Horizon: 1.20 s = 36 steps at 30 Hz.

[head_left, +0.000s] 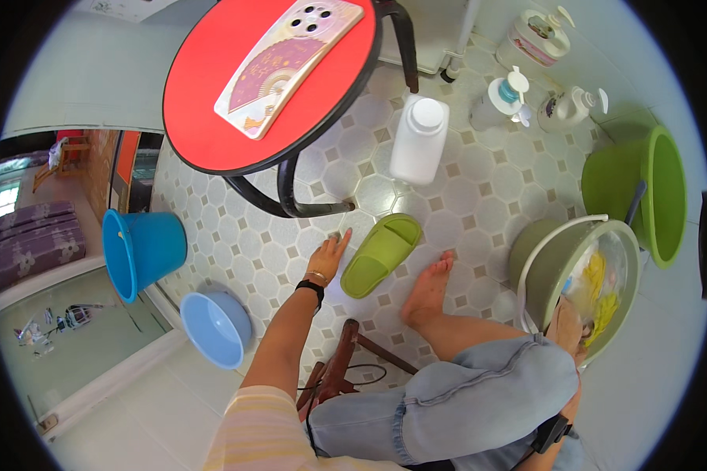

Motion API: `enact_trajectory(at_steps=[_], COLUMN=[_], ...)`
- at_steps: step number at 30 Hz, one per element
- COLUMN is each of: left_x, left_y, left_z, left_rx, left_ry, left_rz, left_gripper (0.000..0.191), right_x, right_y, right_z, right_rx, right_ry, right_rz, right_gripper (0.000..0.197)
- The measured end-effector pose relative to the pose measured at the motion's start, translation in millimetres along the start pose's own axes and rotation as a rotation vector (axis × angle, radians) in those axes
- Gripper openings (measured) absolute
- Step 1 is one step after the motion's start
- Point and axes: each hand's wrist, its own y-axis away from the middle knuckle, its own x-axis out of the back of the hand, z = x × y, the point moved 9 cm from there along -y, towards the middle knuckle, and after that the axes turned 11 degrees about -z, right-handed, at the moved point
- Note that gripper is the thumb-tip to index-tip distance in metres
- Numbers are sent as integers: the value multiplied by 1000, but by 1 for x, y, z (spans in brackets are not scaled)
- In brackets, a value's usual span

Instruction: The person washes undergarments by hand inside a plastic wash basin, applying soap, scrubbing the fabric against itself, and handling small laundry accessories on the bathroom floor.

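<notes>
My left hand (325,259) reaches down over the tiled floor, fingers spread and nothing in them. A black band and a bracelet circle its wrist. Just right of the fingers lies a green slide slipper (381,255), apart from them. My bare foot (429,287) rests on the tiles to the right of the slipper. Behind my raised knee, my right hand (580,355) is mostly hidden at the near side of an olive bucket (527,259); whether it grips anything is unclear. Inside that bucket are clear plastic, yellow pieces and a tan item (565,321).
A phone (283,70) in a patterned case lies on a red round stool (194,112). Beside it stands a white bottle (419,144). Several pump bottles (498,103) and a green bucket (615,173) line the right wall. A blue bucket (159,250) and basin (215,329) are left.
</notes>
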Motion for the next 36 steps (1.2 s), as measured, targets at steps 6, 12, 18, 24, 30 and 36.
enact_trajectory(at_steps=[6,12,18,24,30,36], left_x=[1,0,11,46,138,180], left_y=[-17,-21,-23,29,64,79], left_z=[8,1,6,30,73,101], left_rx=[1,64,180,140,17,-92], left_ry=[27,30,160,1958,2535,2524], left_rz=[23,-104,-171,-30,-147,-211], left_gripper=[80,78,72,34,37,38], right_x=[0,-2,0,4,0,-6], right_y=[1,-2,3,-2,-10,-11], right_z=[0,2,10,46,56,31], right_rx=[-44,-60,-58,-181,-217,-7], right_ry=[75,80,63,-352,-573,-321], right_rz=[70,82,68,-31,-8,-44], right_gripper=[58,53,49,44,37,36])
